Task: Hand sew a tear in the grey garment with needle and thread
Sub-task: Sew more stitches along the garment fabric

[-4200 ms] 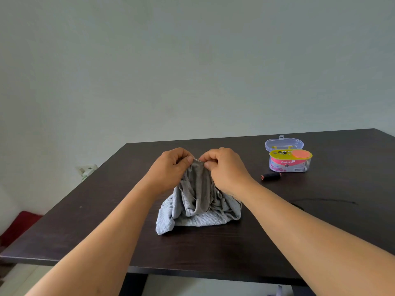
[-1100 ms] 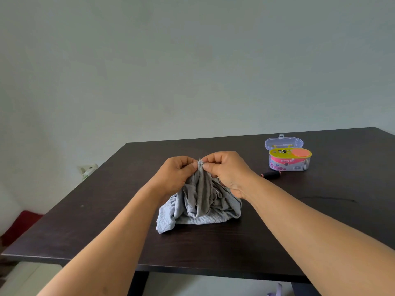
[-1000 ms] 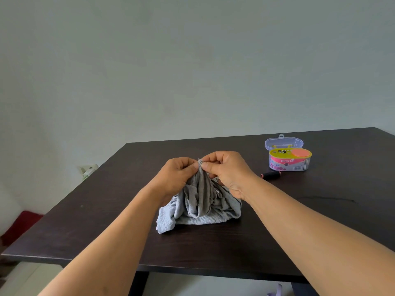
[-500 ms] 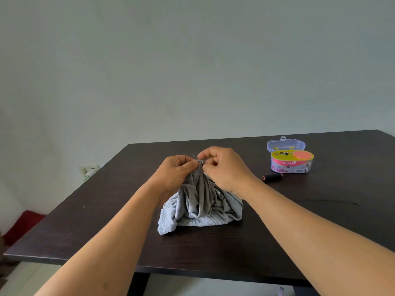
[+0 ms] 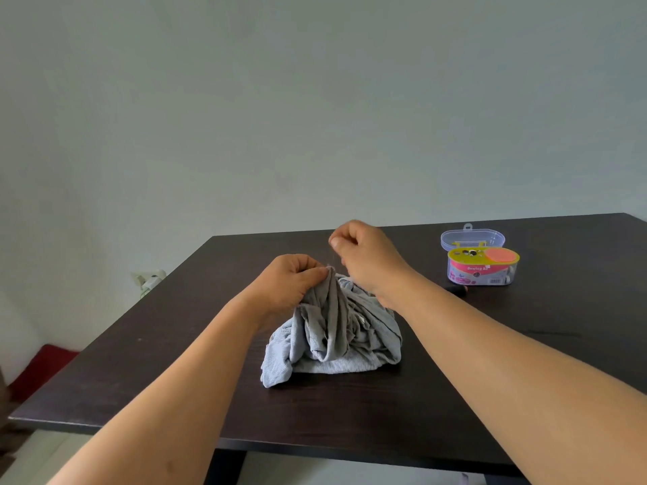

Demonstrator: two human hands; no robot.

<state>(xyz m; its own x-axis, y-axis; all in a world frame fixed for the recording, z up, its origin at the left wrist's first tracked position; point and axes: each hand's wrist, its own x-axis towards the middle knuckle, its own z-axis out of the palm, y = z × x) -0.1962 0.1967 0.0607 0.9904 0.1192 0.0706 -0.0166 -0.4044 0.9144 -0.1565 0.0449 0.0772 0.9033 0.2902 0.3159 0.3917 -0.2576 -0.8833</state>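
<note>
Grey knitted garment [image 5: 332,330], crumpled into a peaked heap, sits on the dark brown wooden table [image 5: 525,397] near the middle, its lower folds spread on the tabletop and one flap trailing toward the near left. The left hand [image 5: 290,281] pinches the top of the heap with curled fingers and thumb, holding the fabric drawn up to a point. The right hand [image 5: 367,257] is raised just above and to the right of that point, fingers curled and thumb pressed against the forefinger as if pinching something small; a thin pale thread [image 5: 335,255] runs down from those fingertips to the pinched fabric. The needle itself is too small to make out. The right wrist crosses in front of the far right part of the garment and hides it.

On the far right of the table stands a small oval sewing kit box [image 5: 481,269] of clear plastic with a yellow top tray, an orange disc and a pink label. Its clear lid [image 5: 472,238] lies open behind it. Just near and left of the box, a dark thread spool [image 5: 459,290] with a reddish end lies on its side, partly hidden behind the right forearm. Well apart from these, off the left table edge, a white wall plug [image 5: 148,280] shows low against the pale wall [image 5: 315,117], and a red cushion [image 5: 42,372] lies lower left.
</note>
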